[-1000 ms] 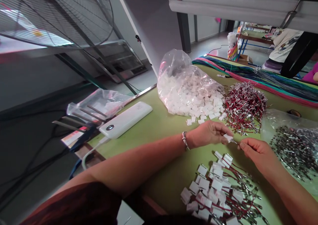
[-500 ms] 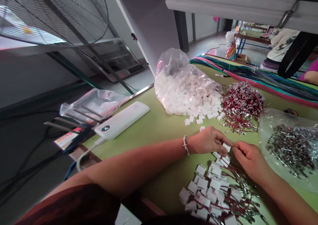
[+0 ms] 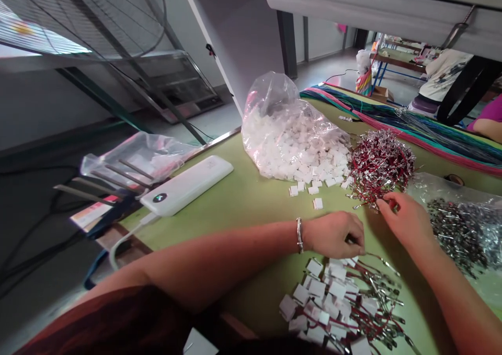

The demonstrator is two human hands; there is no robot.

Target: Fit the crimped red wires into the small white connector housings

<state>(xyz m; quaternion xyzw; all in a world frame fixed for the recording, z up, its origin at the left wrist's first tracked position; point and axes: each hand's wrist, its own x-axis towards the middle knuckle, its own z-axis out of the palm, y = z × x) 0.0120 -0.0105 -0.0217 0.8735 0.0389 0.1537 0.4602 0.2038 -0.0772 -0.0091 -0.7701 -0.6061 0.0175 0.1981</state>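
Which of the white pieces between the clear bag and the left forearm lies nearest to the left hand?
The lone white piece: it lies apart, closest to the left hand, while the others sit by the clear bag.

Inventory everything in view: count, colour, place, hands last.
Tabletop: one, green, centre
Connector bag: one, clear, white contents, centre
Loose connectors: several, white, in front of that bag
Lead heap: one, red and silver, right of that bag
Wired connectors: many, white, near edge
Parts bag: one, clear, dark contents, right
Long wires: many, multicoloured, far edge
Device: one, white, left
Fan: one, grey, upper left
Overhead housing: one, whitish, top
Co-workers: two, white and magenta clothing, background
Left hand: one, over wired connectors
Right hand: one, at lead heap
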